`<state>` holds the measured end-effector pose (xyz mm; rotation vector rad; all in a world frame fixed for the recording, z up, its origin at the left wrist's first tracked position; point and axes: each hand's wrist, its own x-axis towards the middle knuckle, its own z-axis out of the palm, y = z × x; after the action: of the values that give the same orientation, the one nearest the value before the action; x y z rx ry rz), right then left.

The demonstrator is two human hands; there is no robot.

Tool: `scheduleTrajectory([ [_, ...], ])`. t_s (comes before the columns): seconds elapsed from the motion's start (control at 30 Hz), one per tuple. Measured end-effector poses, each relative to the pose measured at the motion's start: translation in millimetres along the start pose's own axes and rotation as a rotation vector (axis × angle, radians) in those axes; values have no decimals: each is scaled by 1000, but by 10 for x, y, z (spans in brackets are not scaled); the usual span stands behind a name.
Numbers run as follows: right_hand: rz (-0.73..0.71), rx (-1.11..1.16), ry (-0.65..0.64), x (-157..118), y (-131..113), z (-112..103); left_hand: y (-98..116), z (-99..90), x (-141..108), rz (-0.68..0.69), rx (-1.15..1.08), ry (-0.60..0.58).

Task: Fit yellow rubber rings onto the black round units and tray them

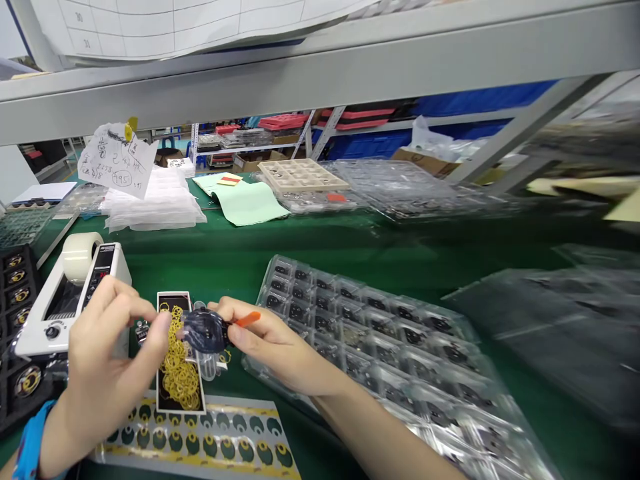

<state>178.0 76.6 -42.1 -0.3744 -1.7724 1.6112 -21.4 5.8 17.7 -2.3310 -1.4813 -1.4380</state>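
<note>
My right hand [267, 343] pinches a dark, translucent plastic part [205, 331] between thumb and fingers, above a small box. An orange strip [248, 319] sticks out by the right thumb. Just left of the part, my left hand [113, 340] has thumb and forefinger close together in a pinch. Whether anything thin is between them I cannot make out. Beneath the hands, the white-edged box [159, 393] holds many small yellow rings [183, 383]. A clear plastic piece [209, 365] shows partly behind the dark part.
A tape dispenser [107, 267] stands left, beside a black tray [13, 340] of round parts. A sheet of die-cut stickers [290, 460] lies in front. Right, a clear compartment tray [350, 283] holds small dark parts. Paper stacks [155, 200] and a beige tray [300, 175] sit behind, under a grey shelf beam [320, 77].
</note>
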Motion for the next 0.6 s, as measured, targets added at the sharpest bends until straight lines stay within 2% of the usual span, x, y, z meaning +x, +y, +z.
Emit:
scheduleTrajectory([
  [0.13, -13, 1, -16, 2, -44, 27, -6, 127, -13, 204, -66, -94],
  [0.2, -4, -5, 3, -2, -62, 42, -49, 218, -1, 254, -116, -120],
  [0.3, 15, 14, 40, -3, -70, 65, -130, 300, 16, 254, -178, -135],
  [0.43, 1, 117, 1, 13, -56, 105, -195, 329, 10, 236, -257, -174],
  [0.6, -6, 165, 28, 31, -25, 148, -233, 402, -14, 273, -330, -171],
])
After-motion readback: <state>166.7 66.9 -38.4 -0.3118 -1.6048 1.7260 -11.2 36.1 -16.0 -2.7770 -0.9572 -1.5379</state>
